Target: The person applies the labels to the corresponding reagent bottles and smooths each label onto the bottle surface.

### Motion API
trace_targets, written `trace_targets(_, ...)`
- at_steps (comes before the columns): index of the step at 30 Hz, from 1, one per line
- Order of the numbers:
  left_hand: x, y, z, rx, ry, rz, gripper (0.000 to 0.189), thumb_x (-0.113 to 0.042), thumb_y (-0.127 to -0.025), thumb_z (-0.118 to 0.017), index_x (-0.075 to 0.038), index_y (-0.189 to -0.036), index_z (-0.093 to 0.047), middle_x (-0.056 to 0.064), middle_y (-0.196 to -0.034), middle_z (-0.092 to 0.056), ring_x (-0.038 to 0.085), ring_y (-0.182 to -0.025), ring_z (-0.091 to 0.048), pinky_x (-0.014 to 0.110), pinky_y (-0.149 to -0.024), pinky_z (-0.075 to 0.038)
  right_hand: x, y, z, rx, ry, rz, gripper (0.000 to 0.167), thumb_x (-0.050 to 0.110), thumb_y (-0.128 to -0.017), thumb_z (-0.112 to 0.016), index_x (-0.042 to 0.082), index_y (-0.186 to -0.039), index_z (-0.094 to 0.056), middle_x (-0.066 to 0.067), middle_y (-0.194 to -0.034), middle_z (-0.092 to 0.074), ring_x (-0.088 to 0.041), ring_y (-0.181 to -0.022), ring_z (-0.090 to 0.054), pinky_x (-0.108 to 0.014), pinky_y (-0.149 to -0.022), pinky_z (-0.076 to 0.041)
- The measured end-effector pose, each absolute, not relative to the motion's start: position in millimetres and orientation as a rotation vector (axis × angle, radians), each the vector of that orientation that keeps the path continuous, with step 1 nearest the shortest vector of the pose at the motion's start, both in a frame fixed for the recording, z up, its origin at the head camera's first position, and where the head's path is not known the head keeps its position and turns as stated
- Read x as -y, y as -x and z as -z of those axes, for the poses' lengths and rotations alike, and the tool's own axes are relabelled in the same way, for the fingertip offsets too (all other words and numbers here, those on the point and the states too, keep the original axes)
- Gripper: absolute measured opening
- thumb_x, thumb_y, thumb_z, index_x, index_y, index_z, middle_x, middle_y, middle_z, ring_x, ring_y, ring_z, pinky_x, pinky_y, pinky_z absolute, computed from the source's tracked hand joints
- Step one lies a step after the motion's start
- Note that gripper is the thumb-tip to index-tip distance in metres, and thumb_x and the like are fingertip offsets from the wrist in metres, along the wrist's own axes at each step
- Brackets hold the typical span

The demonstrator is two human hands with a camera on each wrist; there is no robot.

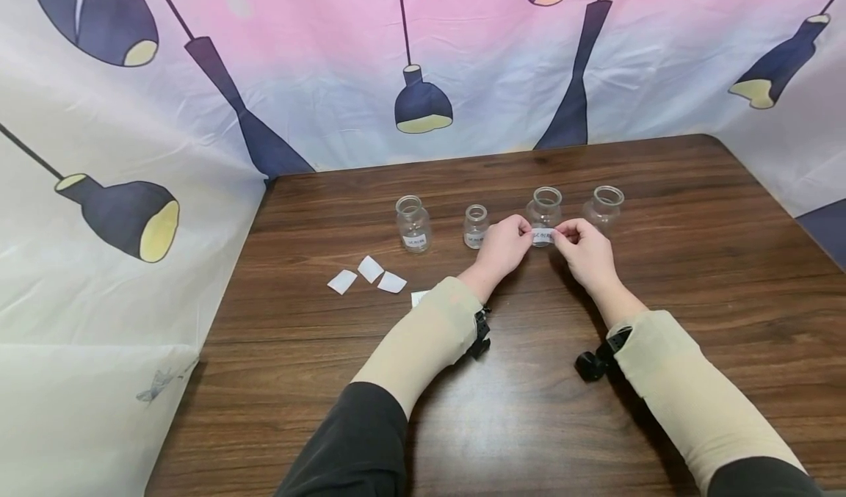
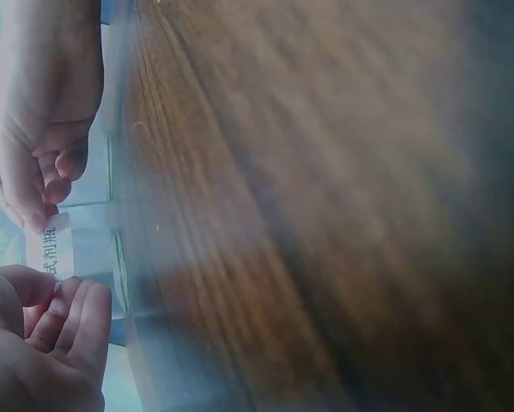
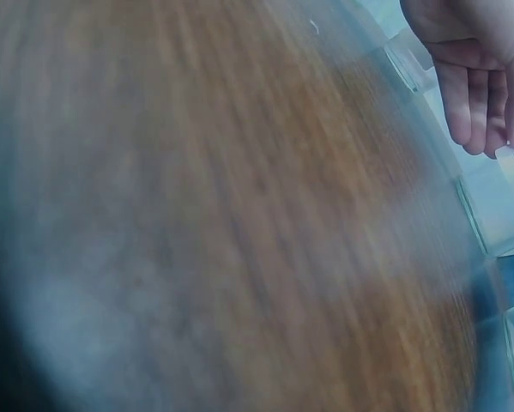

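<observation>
Both hands meet at a small white label (image 1: 543, 236) with dark printed characters. My left hand (image 1: 504, 249) pinches its left end and my right hand (image 1: 585, 253) pinches its right end. The label is stretched level across the lower front of a clear glass jar (image 1: 546, 205); whether it touches the glass I cannot tell. In the left wrist view the printed label (image 2: 57, 245) runs between the fingertips of the two hands. Only part of it shows in the right wrist view, at the right edge, beside the left hand (image 3: 480, 77).
Left of the hands stand a small labelled jar (image 1: 475, 222) and a larger labelled jar (image 1: 413, 222). Another clear jar (image 1: 604, 205) is behind the right hand. Several white paper pieces (image 1: 370, 269) lie at left on the wooden table (image 1: 304, 379), one partly under the left forearm. A printed cloth (image 1: 330, 86) hangs behind.
</observation>
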State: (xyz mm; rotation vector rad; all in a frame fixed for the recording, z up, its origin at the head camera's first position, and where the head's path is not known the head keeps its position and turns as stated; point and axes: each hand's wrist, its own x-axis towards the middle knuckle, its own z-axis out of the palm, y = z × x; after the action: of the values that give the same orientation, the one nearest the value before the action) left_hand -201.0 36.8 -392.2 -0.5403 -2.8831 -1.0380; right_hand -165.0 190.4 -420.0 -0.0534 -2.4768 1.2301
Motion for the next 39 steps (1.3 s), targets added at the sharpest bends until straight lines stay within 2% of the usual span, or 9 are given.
trace_targets(10, -37.1, 201.9, 391.3, 2.887, 0.551, 1.006, 0.008, -0.020, -0.091, -0.057, -0.016, -0.088, -0.063, -0.008, -0.079, -0.063, 0.009, -0.069, -0.055, 0.020, -0.063, -0.042, -189.5, 164.9, 419.2, 2.473, 0.066, -1.200, 0.017, 0.015, -0.089, -0.061, -0.001, -0.094, -0.062, -0.016, -0.089, -0.064, -0.021, -0.079, -0.055, -0.026, -0.069, -0.040)
trace_targets(19, -38.0, 199.5, 388.5, 2.890, 0.508, 0.975, 0.009, -0.018, -0.092, -0.056, -0.016, -0.086, -0.062, -0.008, -0.076, -0.063, 0.009, -0.070, -0.057, 0.021, -0.064, -0.044, -184.7, 165.7, 416.4, 2.472, 0.087, -1.168, 0.017, 0.015, -0.089, -0.060, -0.002, -0.093, -0.062, -0.016, -0.088, -0.063, -0.025, -0.080, -0.057, -0.034, -0.072, -0.042)
trace_targets(26, -39.6, 196.3, 385.8, 2.909, 0.469, 0.995, 0.006, -0.018, -0.090, -0.058, -0.014, -0.091, -0.062, -0.006, -0.081, -0.065, 0.010, -0.071, -0.058, 0.021, -0.065, -0.044, -183.5, 166.0, 416.3, 2.462, 0.123, -1.170, 0.017, 0.015, -0.089, -0.060, -0.002, -0.093, -0.062, -0.015, -0.088, -0.064, -0.023, -0.079, -0.057, -0.028, -0.071, -0.041)
trace_targets(30, -38.2, 195.4, 387.5, 2.883, 0.442, 1.115, 0.009, -0.018, -0.087, -0.061, -0.013, -0.094, -0.060, -0.005, -0.084, -0.065, 0.007, -0.074, -0.058, 0.018, -0.065, -0.043, -183.1, 165.3, 416.6, 2.444, 0.129, -1.198, 0.018, 0.014, -0.088, -0.062, -0.002, -0.096, -0.060, -0.014, -0.088, -0.065, -0.018, -0.076, -0.056, -0.019, -0.067, -0.041)
trace_targets(33, -37.0, 195.1, 388.5, 2.852, 0.433, 1.189, 0.014, -0.018, -0.085, -0.063, -0.012, -0.097, -0.059, -0.004, -0.086, -0.066, 0.007, -0.077, -0.059, 0.018, -0.067, -0.044, -183.3, 164.5, 416.9, 2.429, 0.142, -1.227, 0.023, 0.015, -0.087, -0.063, -0.001, -0.102, -0.058, -0.012, -0.089, -0.065, -0.008, -0.072, -0.055, -0.013, -0.061, -0.041)
trace_targets(37, -35.9, 195.0, 388.8, 2.820, 0.431, 1.235, 0.021, -0.019, -0.085, -0.063, -0.010, -0.104, -0.058, -0.003, -0.089, -0.066, 0.008, -0.081, -0.060, 0.018, -0.070, -0.045, -184.3, 163.8, 416.0, 2.428, 0.147, -1.262, 0.034, 0.016, -0.086, -0.064, 0.000, -0.114, -0.055, -0.013, -0.091, -0.065, 0.006, -0.065, -0.051, -0.011, -0.050, -0.041)
trace_targets(39, -35.4, 195.0, 389.0, 2.808, 0.422, 1.249, 0.025, -0.019, -0.085, -0.063, -0.009, -0.108, -0.058, -0.002, -0.092, -0.066, 0.009, -0.084, -0.061, 0.018, -0.073, -0.046, -185.2, 164.1, 415.4, 2.445, 0.129, -1.272, 0.040, 0.016, -0.086, -0.064, -0.001, -0.121, -0.052, -0.014, -0.092, -0.066, 0.009, -0.062, -0.050, -0.012, -0.047, -0.042)
